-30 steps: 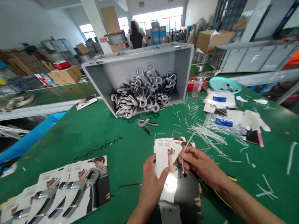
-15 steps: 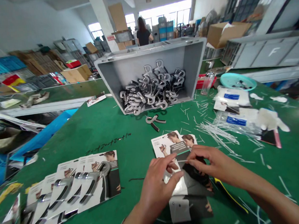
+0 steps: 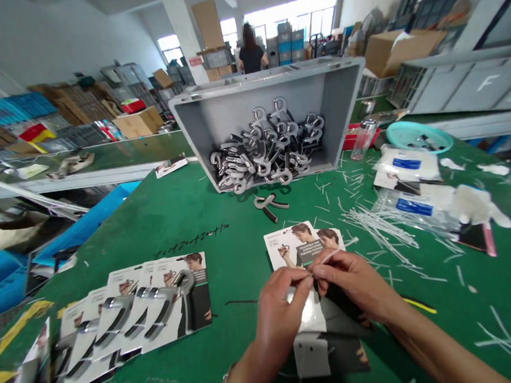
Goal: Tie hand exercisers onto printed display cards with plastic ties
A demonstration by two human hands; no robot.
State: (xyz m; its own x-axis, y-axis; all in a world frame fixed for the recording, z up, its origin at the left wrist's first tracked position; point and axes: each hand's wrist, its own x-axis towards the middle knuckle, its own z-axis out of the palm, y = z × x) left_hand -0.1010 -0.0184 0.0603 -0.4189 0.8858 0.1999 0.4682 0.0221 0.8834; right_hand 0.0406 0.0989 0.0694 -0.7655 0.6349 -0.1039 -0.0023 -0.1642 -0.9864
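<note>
My left hand and my right hand meet above a small stack of printed backing cards. Both pinch a thin white cable tie, whose end sticks up past my right fingers. Their fingertips nearly touch, hiding the tie's middle. Under my right hand is a dark item I cannot make out. A loose hand grip strengthener lies beyond the cards. To the left, several carded hand grips overlap in a row.
A grey crate on its side holds many hand grips. White cable ties, plastic bags, a white glove and a turquoise plate lie right. A yellow-edged handle shows beside my right forearm. A person stands far back.
My hands have come together, and my left fingers have closed to a pinch near the tie. The tie's free end now points up and right. The view has shifted slightly.
</note>
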